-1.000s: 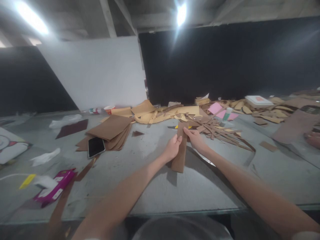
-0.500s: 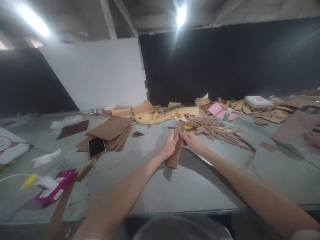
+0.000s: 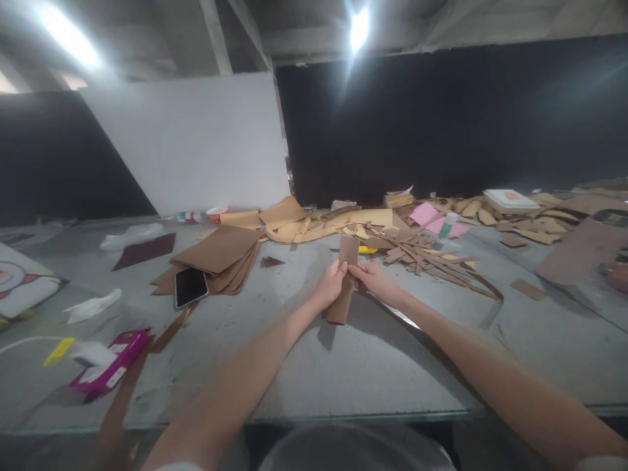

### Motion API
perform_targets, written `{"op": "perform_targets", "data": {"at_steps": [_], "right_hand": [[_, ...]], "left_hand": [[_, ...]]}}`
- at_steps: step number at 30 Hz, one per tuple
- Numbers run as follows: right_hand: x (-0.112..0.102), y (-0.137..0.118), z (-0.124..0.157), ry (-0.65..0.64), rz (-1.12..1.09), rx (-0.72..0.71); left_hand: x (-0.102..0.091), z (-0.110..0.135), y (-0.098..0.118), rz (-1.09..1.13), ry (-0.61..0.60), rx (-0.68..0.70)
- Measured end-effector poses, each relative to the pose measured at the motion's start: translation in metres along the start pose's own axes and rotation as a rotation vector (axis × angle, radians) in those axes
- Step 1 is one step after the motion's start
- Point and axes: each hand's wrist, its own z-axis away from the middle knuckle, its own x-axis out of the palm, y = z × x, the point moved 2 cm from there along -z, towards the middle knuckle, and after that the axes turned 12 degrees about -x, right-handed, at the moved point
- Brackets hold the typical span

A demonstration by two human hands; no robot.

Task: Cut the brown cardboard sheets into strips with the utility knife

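Observation:
A long, narrow piece of brown sheet material (image 3: 339,309), looking like folded leather or card, is held above the table in front of me. My left hand (image 3: 331,286) is closed on its left edge, thumb on top. My right hand (image 3: 377,282) pinches the right edge, the two thumbs almost meeting over the piece. The fingers beneath it are hidden. Just behind my right hand lies a yellow-handled tool (image 3: 367,250), perhaps a cutter. A metal strip or ruler (image 3: 405,318) shows partly under my right forearm.
Brown sheets (image 3: 220,250) are stacked at the left, with a phone (image 3: 191,288) on them. A magenta packet (image 3: 112,366) lies front left. Cut strips (image 3: 422,255) and a green-and-white bottle (image 3: 448,225) are at the right. Tan scraps (image 3: 294,229) line the back.
My right fingers have shifted slightly down along the brown piece, towards my left thumb. Both hands still hold it in nearly the same place.

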Motion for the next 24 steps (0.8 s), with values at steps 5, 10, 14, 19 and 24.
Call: {"op": "perform_targets", "data": {"at_steps": [5,10,14,19,24], "right_hand": [[0.007,-0.003,0.004,-0.105,0.02,-0.004],[0.013,-0.005,0.005,-0.104,-0.012,-0.014],[0.018,-0.004,0.006,-0.13,-0.045,0.014],[0.023,-0.008,0.006,-0.183,-0.029,-0.065],[0.025,-0.011,0.006,-0.181,-0.017,-0.042]], "left_hand": [[-0.005,-0.003,0.0,-0.015,0.07,0.002],[-0.008,-0.006,0.0,0.005,0.075,-0.022],[-0.01,-0.007,-0.001,-0.002,0.161,-0.041],[-0.015,-0.009,0.001,0.01,0.181,-0.03],[-0.023,-0.013,-0.001,0.039,0.236,-0.023]]}}
